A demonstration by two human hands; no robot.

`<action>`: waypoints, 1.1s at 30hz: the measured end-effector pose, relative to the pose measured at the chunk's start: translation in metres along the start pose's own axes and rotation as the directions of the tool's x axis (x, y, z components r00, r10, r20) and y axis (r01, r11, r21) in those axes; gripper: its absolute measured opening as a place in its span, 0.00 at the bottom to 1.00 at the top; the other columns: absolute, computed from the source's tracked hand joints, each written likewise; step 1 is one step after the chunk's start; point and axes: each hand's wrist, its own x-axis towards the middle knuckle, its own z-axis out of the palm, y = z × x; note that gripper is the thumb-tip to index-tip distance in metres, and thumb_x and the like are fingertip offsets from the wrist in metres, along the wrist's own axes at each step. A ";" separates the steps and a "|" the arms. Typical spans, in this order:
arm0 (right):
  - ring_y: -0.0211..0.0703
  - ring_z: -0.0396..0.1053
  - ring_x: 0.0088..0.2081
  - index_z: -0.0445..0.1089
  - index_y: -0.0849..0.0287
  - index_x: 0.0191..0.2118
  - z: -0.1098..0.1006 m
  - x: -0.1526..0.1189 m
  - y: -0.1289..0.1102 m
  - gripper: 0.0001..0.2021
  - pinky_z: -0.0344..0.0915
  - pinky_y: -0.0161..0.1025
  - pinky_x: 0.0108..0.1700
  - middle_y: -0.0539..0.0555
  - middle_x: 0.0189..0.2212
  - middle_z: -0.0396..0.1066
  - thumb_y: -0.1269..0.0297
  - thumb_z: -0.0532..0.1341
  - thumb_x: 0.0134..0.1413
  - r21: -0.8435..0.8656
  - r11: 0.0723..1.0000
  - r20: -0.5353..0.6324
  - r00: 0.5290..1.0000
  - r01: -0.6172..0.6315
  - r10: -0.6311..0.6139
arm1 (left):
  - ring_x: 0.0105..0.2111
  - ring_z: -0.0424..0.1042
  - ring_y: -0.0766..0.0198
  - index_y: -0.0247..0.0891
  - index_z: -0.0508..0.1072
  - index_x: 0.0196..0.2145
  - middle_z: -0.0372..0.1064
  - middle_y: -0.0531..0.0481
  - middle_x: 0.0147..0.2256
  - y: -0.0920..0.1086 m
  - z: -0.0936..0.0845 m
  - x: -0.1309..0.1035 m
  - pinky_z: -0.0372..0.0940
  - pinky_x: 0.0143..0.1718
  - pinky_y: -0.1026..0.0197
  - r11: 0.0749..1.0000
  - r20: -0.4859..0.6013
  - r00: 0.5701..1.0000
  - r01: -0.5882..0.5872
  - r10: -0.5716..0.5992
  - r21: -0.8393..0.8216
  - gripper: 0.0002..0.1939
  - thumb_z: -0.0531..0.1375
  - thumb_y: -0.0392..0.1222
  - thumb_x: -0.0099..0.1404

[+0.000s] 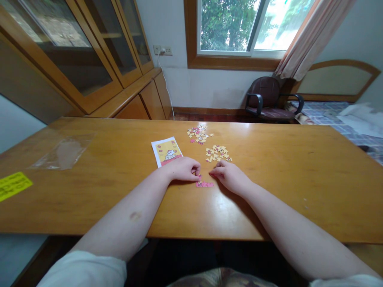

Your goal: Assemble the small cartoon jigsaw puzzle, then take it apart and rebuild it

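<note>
A short strip of joined pink puzzle pieces lies flat on the table in front of me. My left hand has its fingers curled at the strip's left end, closed on a small patterned puzzle piece that they partly cover. Just up and right of the strip, my right hand pinches what looks like a pink puzzle piece, mostly hidden by the fingertips. Beyond my hands are a loose group of yellow puzzle pieces and a mixed pink and pale pile. A printed picture card lies beside my left wrist, partly covered by it.
On the wooden table, a clear plastic bag and a yellow label lie to the left. A glass-door cabinet stands at the far left; an office chair and a bed are beyond the table.
</note>
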 end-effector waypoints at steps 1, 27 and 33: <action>0.39 0.69 0.36 0.78 0.53 0.41 -0.001 -0.001 0.000 0.11 0.64 0.36 0.42 0.54 0.37 0.71 0.66 0.58 0.61 0.001 1.000 -0.001 1.000 -0.001 0.001 | 0.24 0.63 0.67 0.41 0.69 0.26 0.66 0.57 0.24 0.000 0.000 0.000 0.51 0.24 0.64 1.000 -0.001 1.000 -0.001 0.001 0.001 0.11 0.61 0.50 0.54; 0.40 0.68 0.33 0.74 0.58 0.32 -0.021 -0.008 -0.006 0.04 0.62 0.35 0.38 0.52 0.30 0.74 0.73 0.64 0.49 0.082 0.997 0.148 0.989 -0.008 -0.004 | 0.24 0.62 0.67 0.40 0.67 0.25 0.64 0.57 0.23 -0.002 0.001 0.000 0.51 0.23 0.64 1.000 -0.004 1.000 -0.012 0.012 -0.016 0.11 0.61 0.50 0.54; 0.39 0.69 0.34 0.76 0.57 0.32 -0.023 -0.010 -0.005 0.06 0.62 0.34 0.38 0.51 0.31 0.75 0.74 0.64 0.48 0.158 0.987 0.193 0.980 0.007 -0.038 | 0.24 0.63 0.67 0.40 0.68 0.25 0.65 0.57 0.23 -0.002 0.001 0.000 0.51 0.24 0.64 1.000 -0.004 1.000 -0.011 0.011 -0.014 0.11 0.62 0.50 0.54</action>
